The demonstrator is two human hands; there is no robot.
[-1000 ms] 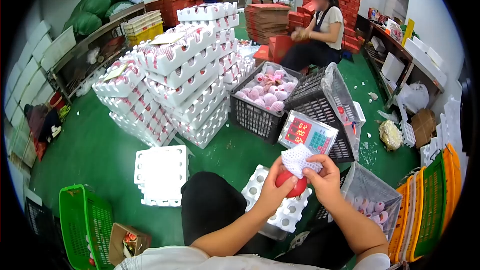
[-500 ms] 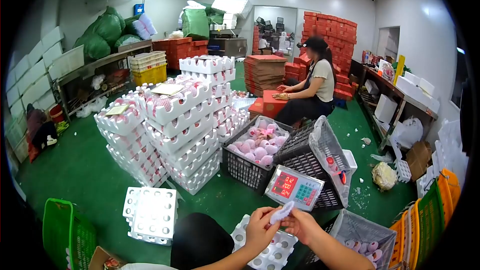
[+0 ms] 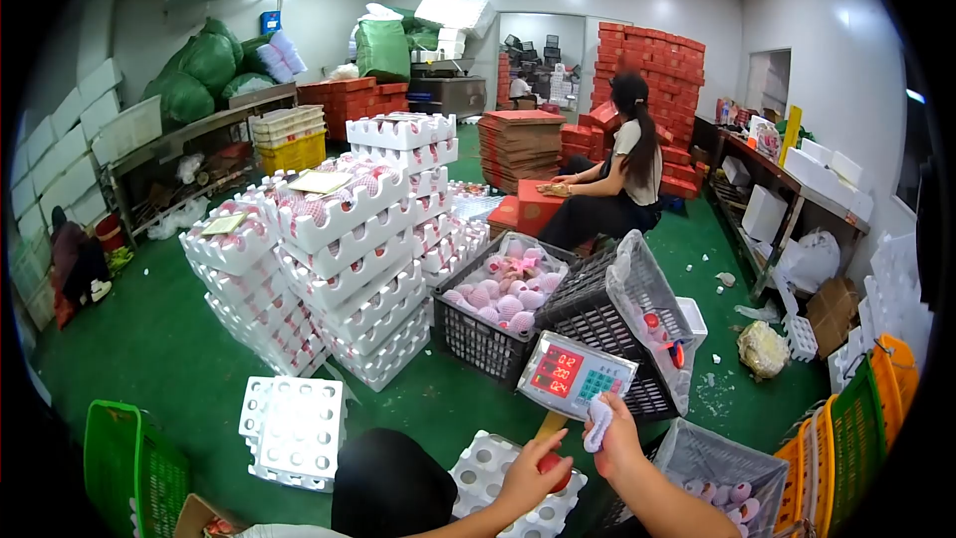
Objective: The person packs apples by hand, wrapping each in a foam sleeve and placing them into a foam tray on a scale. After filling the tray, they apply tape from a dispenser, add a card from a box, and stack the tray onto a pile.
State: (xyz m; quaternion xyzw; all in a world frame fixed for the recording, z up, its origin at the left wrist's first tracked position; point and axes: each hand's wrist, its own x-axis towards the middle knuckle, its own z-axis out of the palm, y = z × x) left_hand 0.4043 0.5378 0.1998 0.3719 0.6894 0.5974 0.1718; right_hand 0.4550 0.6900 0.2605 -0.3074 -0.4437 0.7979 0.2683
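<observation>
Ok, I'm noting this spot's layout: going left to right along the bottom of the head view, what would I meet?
Green basket, white foam tray, left hand with red fruit, right hand with foam net, plastic-lined crate, orange and green crates.

Ahead of your right fingers (image 3: 606, 408), the scale display (image 3: 578, 376) blocks a straight reach; a yellow post (image 3: 550, 424) stands just past your left fingers (image 3: 558, 438). Between both hands, there's a gap. Leftward your knee (image 3: 388, 478) obstructs, rightward the lined crate (image 3: 722, 448).
</observation>
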